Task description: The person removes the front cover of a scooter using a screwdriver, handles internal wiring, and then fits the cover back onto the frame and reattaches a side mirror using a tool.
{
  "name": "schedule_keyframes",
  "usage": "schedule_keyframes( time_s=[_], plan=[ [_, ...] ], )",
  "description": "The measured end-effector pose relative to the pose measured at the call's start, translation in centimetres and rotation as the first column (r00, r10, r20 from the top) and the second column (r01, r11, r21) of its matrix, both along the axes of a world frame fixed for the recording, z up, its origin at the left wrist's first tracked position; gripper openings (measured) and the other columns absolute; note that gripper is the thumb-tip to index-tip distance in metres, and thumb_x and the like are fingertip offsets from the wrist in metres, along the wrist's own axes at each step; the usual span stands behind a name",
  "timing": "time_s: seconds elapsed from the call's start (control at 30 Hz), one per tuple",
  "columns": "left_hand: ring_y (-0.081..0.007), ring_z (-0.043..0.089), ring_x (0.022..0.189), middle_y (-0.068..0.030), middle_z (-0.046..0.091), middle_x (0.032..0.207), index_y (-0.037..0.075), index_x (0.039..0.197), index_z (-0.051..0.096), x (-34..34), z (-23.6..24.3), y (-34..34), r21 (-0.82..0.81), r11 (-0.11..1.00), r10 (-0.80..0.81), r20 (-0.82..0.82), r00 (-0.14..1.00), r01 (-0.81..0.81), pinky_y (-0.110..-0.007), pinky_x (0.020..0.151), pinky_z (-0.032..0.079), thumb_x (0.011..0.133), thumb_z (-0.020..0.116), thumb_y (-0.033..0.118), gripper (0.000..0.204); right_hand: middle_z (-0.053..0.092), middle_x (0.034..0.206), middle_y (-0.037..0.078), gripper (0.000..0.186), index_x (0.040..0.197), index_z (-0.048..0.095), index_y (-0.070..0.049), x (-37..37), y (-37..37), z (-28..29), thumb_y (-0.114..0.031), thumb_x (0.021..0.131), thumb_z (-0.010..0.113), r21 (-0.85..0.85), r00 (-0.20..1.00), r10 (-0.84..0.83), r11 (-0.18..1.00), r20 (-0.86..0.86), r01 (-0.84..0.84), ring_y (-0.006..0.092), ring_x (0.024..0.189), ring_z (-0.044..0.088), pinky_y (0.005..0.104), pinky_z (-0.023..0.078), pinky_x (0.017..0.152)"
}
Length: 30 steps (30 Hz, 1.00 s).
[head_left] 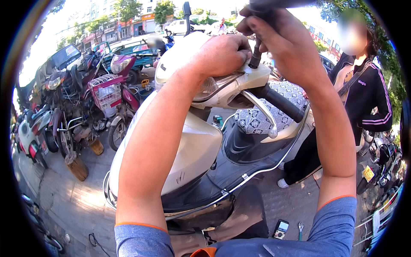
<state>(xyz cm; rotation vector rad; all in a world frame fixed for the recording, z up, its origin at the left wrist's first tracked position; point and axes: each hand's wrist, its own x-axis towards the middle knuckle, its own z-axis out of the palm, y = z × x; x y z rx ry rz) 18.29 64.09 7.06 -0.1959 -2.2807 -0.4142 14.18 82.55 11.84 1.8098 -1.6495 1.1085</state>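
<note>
A cream scooter (pixel 180 158) stands in front of me, with its handlebar close to my hands. My right hand (pixel 278 43) is raised above the handlebar, its fingers wrapped round a dark rear-view mirror (pixel 276 4) that the top edge cuts off. The mirror's black stem (pixel 255 59) meets the handlebar cover below that hand. My left hand (pixel 227 53) is closed beside the stem's base, over the headlight cover; whatever its fingers hold is hidden. Below are the black handlebar grip (pixel 282 105) and the silver brake lever (pixel 263 112).
To the right stands a person in a black jacket (pixel 372 94), beside the patterned seat (pixel 280 98). A multimeter (pixel 281 229) and an adjustable wrench (pixel 300 230) lie on the ground near me. Several scooters, one with a white basket (pixel 106 92), and a wood stump (pixel 77 166) are at left.
</note>
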Motion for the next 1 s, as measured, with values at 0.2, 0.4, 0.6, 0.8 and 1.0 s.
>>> schedule_keyframes(
  time_s=[0.2,0.4,0.6,0.8,1.0],
  plan=[
    [-0.0379,0.072,0.103,-0.0193,0.077,0.108,0.008,0.114,0.077,-0.6,0.5,0.0,0.018,0.997,-0.078,0.001,0.997,0.078,-0.047,0.093,0.055,0.096,0.064,0.027,0.029,0.073,0.088,0.011,0.019,0.105,0.069,0.003,-10.0,-5.0,5.2,-0.015,0.102,0.063,0.099,0.717,0.059,0.979,0.695,-0.177,0.0182,0.079,0.07,0.0323,0.058,0.074],
    [-0.0378,0.072,0.104,-0.0181,0.077,0.106,0.009,0.112,0.078,-0.4,-0.1,0.1,-0.002,1.0,-0.027,-0.007,1.0,0.027,-0.047,0.095,0.054,0.096,0.065,0.029,0.029,0.07,0.12,0.01,0.015,0.12,0.063,-0.009,-4.5,3.9,-3.2,-0.017,0.11,0.057,-0.418,0.557,0.577,0.817,0.598,-0.397,0.0207,0.113,0.067,0.0344,0.057,0.096],
    [-0.0388,0.071,0.101,-0.0178,0.077,0.102,0.01,0.11,0.077,-0.8,-1.4,-1.1,-0.143,0.989,0.029,-0.115,0.993,-0.046,-0.048,0.096,0.053,0.095,0.062,0.026,0.027,0.073,0.093,0.008,0.021,0.115,0.067,0.0,1.9,-2.8,2.3,-0.018,0.105,0.063,0.173,0.985,-0.164,0.973,0.053,0.152,0.0167,0.084,0.07,0.0306,0.057,0.077],
    [-0.0396,0.07,0.102,-0.0195,0.076,0.106,0.006,0.115,0.075,-0.5,0.3,0.0,0.034,0.994,-0.103,0.016,0.995,0.102,-0.048,0.094,0.053,0.097,0.063,0.027,0.03,0.073,0.093,0.006,0.022,0.106,0.069,-0.002,-11.5,-3.3,2.3,-0.023,0.106,0.065,-0.147,0.587,0.277,0.954,0.76,-0.26,0.0116,0.082,0.069,0.0227,0.054,0.064],
    [-0.0388,0.071,0.106,-0.0181,0.077,0.108,0.009,0.114,0.076,-0.6,-0.1,0.1,-0.01,0.999,-0.032,0.011,0.999,0.032,-0.047,0.098,0.053,0.097,0.063,0.029,0.029,0.074,0.108,0.011,0.019,0.115,0.068,-0.006,-1.6,2.7,-2.8,-0.022,0.108,0.06,-0.329,0.803,0.36,0.919,0.475,-0.217,0.0208,0.104,0.072,0.03,0.059,0.085]
  ],
)
